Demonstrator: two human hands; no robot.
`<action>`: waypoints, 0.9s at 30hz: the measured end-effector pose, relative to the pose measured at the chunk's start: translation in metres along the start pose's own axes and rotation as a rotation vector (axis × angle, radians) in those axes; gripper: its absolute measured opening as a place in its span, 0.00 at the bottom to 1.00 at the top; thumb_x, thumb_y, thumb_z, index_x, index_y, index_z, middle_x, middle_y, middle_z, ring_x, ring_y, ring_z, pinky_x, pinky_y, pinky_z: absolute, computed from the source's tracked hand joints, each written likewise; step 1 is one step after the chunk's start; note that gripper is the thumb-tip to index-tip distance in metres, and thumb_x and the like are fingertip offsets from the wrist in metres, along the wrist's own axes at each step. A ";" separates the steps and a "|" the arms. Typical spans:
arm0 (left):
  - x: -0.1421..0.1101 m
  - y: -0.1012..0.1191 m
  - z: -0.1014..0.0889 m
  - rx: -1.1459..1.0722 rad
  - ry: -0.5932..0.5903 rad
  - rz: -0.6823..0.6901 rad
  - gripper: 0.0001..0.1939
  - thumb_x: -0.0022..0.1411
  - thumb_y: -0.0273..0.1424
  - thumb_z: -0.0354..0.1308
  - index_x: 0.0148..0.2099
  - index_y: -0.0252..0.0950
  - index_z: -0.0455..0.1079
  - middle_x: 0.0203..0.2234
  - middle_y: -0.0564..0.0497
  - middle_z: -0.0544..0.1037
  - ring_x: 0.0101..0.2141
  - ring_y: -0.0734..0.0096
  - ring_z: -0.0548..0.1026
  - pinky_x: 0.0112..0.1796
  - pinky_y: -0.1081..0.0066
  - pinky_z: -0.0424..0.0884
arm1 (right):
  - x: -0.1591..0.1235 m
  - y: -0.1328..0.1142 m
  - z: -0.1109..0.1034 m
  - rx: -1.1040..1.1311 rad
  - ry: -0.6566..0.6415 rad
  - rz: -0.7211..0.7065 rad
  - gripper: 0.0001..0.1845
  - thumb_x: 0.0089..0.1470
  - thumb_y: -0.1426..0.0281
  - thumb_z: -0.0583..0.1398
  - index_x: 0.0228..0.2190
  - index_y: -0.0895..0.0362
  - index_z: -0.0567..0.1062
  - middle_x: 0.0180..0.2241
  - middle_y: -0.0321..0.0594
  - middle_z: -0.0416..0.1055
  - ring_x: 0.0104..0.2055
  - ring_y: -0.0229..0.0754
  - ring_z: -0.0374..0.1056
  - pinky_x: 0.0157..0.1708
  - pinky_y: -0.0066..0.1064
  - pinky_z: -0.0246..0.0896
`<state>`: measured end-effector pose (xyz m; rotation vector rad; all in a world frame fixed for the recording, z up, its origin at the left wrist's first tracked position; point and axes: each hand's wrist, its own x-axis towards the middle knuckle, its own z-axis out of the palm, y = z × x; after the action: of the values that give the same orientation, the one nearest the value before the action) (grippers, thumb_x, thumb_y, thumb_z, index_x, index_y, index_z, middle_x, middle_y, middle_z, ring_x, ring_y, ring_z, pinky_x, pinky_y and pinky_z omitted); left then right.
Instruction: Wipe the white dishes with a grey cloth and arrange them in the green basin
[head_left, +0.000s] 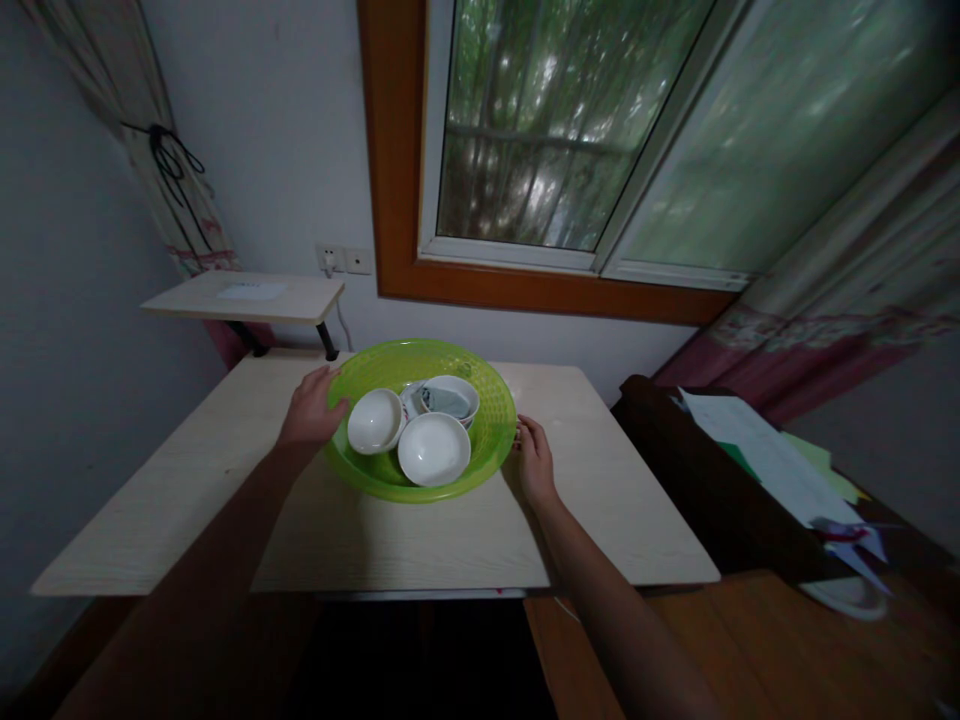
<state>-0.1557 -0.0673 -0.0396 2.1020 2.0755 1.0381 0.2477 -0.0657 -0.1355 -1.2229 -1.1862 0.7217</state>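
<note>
Green basket (491, 405) sits between our two hands, over the middle of the pale desk (615, 490); we cannot tell whether its base touches the wood. Our left hand (309, 408) pinches the rim, thumb reaching over the inner side, while our right hand (535, 462) has its fingers curled around the opposite edge. Inside we see a left white bowl (375, 422), a front white bowl (434, 450) and, behind them, a rear bowl (454, 397) with a greyish interior.
</note>
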 end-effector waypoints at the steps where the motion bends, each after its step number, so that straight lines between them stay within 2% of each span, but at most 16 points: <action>1: 0.003 -0.007 0.003 -0.041 -0.029 -0.084 0.33 0.61 0.34 0.57 0.67 0.25 0.63 0.65 0.32 0.67 0.66 0.50 0.64 0.66 0.54 0.60 | 0.004 -0.003 -0.001 0.003 0.022 -0.008 0.25 0.64 0.55 0.53 0.53 0.57 0.72 0.49 0.50 0.76 0.42 0.45 0.73 0.44 0.41 0.71; 4: 0.009 -0.018 0.011 -0.230 -0.145 -0.284 0.41 0.58 0.31 0.59 0.71 0.26 0.55 0.62 0.32 0.71 0.60 0.48 0.72 0.59 0.55 0.69 | 0.020 -0.024 -0.004 -0.049 0.104 -0.109 0.22 0.64 0.56 0.54 0.51 0.56 0.74 0.49 0.49 0.74 0.41 0.44 0.71 0.44 0.40 0.70; 6: 0.013 -0.022 0.015 -0.385 -0.182 -0.362 0.41 0.55 0.30 0.60 0.71 0.30 0.58 0.58 0.35 0.75 0.53 0.50 0.78 0.52 0.57 0.75 | 0.035 -0.044 -0.006 -0.169 0.096 -0.249 0.19 0.64 0.57 0.55 0.47 0.56 0.77 0.47 0.48 0.74 0.43 0.45 0.71 0.42 0.38 0.70; 8: 0.020 -0.025 0.018 -0.554 -0.208 -0.367 0.40 0.51 0.29 0.61 0.68 0.33 0.63 0.55 0.39 0.78 0.47 0.53 0.80 0.46 0.61 0.78 | 0.050 -0.065 -0.003 -0.287 0.039 -0.364 0.16 0.64 0.60 0.56 0.43 0.56 0.79 0.44 0.46 0.73 0.42 0.44 0.70 0.39 0.35 0.69; 10: 0.028 -0.031 0.022 -0.713 -0.262 -0.329 0.39 0.48 0.28 0.61 0.65 0.35 0.66 0.53 0.41 0.80 0.43 0.56 0.81 0.41 0.64 0.79 | 0.064 -0.083 0.005 -0.366 -0.092 -0.440 0.14 0.64 0.63 0.56 0.41 0.56 0.79 0.41 0.44 0.73 0.37 0.41 0.70 0.35 0.32 0.68; 12: 0.037 -0.037 0.027 -0.804 -0.312 -0.302 0.40 0.47 0.28 0.61 0.65 0.35 0.66 0.52 0.42 0.80 0.40 0.58 0.81 0.37 0.66 0.78 | 0.075 -0.096 0.019 -0.464 -0.319 -0.493 0.12 0.62 0.67 0.58 0.41 0.57 0.80 0.40 0.44 0.75 0.34 0.40 0.70 0.35 0.32 0.68; 13: 0.041 -0.040 0.029 -0.820 -0.325 -0.299 0.41 0.46 0.28 0.61 0.65 0.35 0.66 0.52 0.43 0.80 0.39 0.59 0.81 0.36 0.67 0.78 | 0.080 -0.101 0.028 -0.527 -0.440 -0.523 0.11 0.62 0.69 0.58 0.41 0.57 0.80 0.40 0.44 0.76 0.37 0.41 0.72 0.39 0.32 0.68; 16: 0.053 -0.046 0.032 -0.774 -0.323 -0.281 0.39 0.47 0.29 0.61 0.64 0.36 0.68 0.52 0.43 0.80 0.40 0.59 0.81 0.36 0.67 0.78 | 0.091 -0.107 0.056 -0.759 -0.707 -0.585 0.12 0.60 0.73 0.60 0.44 0.57 0.81 0.43 0.46 0.79 0.45 0.45 0.74 0.50 0.35 0.66; 18: 0.060 -0.045 0.031 -0.659 -0.315 -0.222 0.36 0.48 0.28 0.60 0.62 0.37 0.71 0.52 0.44 0.80 0.42 0.57 0.81 0.39 0.66 0.78 | 0.095 -0.104 0.074 -0.897 -0.843 -0.552 0.19 0.56 0.72 0.66 0.51 0.57 0.80 0.50 0.49 0.78 0.52 0.49 0.73 0.54 0.35 0.64; 20: 0.066 -0.042 0.029 -0.484 -0.286 -0.128 0.32 0.48 0.27 0.60 0.59 0.38 0.74 0.51 0.44 0.81 0.46 0.54 0.81 0.44 0.64 0.77 | 0.097 -0.100 0.089 -1.001 -0.920 -0.453 0.32 0.50 0.68 0.71 0.57 0.55 0.76 0.56 0.51 0.75 0.56 0.53 0.72 0.54 0.35 0.64; 22: 0.070 -0.036 0.027 -0.306 -0.240 -0.025 0.29 0.48 0.24 0.58 0.55 0.37 0.76 0.51 0.43 0.81 0.50 0.50 0.79 0.51 0.61 0.75 | 0.097 -0.094 0.100 -1.056 -0.941 -0.338 0.37 0.47 0.66 0.73 0.58 0.53 0.75 0.57 0.50 0.75 0.55 0.54 0.73 0.51 0.35 0.65; 24: 0.074 -0.029 0.026 -0.160 -0.196 0.068 0.30 0.48 0.21 0.56 0.55 0.35 0.76 0.53 0.40 0.79 0.54 0.48 0.76 0.56 0.59 0.71 | 0.097 -0.090 0.107 -1.071 -0.924 -0.270 0.30 0.48 0.66 0.72 0.54 0.53 0.78 0.54 0.49 0.78 0.52 0.55 0.75 0.47 0.35 0.66; 27: 0.080 -0.015 0.029 -0.052 -0.142 0.194 0.31 0.51 0.20 0.53 0.57 0.33 0.75 0.57 0.37 0.76 0.59 0.49 0.72 0.62 0.57 0.64 | 0.099 -0.090 0.111 -1.045 -0.876 -0.254 0.16 0.55 0.65 0.66 0.45 0.56 0.82 0.47 0.51 0.81 0.46 0.53 0.76 0.41 0.34 0.65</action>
<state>-0.1634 0.0191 -0.0339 2.3133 1.7925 0.9183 0.1561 0.0374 -0.0298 -1.5643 -2.6034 0.4159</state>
